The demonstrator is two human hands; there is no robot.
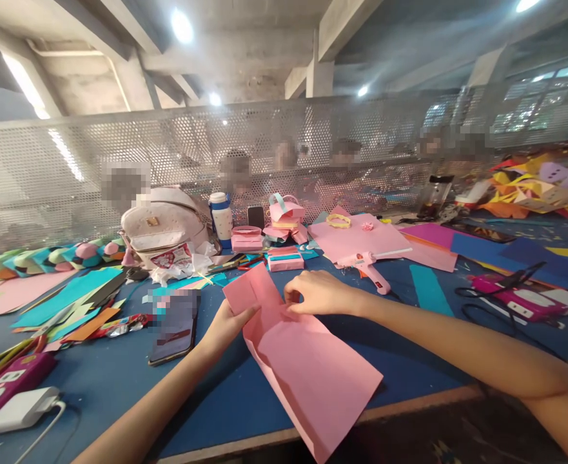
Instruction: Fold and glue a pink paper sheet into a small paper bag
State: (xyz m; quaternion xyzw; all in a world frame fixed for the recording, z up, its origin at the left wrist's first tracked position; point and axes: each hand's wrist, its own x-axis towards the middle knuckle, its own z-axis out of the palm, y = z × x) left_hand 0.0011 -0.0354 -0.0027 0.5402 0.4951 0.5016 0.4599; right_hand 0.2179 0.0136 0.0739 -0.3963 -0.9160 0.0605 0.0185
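Observation:
A long sheet of pink paper (313,367) lies slantwise in front of me, creased along its left side, with its lower corner past the table's front edge. My left hand (230,319) is closed on the paper's left edge near the far end, thumb on top. At the paper's right edge, my right hand (317,293) has its fingers curled and pinched against the sheet. Its fingertips are partly hidden. Beyond the hands sits a small pink paper box (286,261) with a blue strip. To the right lies a pink glue gun (368,267).
A phone (175,328) lies left of my left hand. A white backpack (165,225) and a bottle (220,219) stand behind. Purple power strips (516,298) with cables lie on both sides. A perforated metal screen (182,148) runs along the back, with people beyond.

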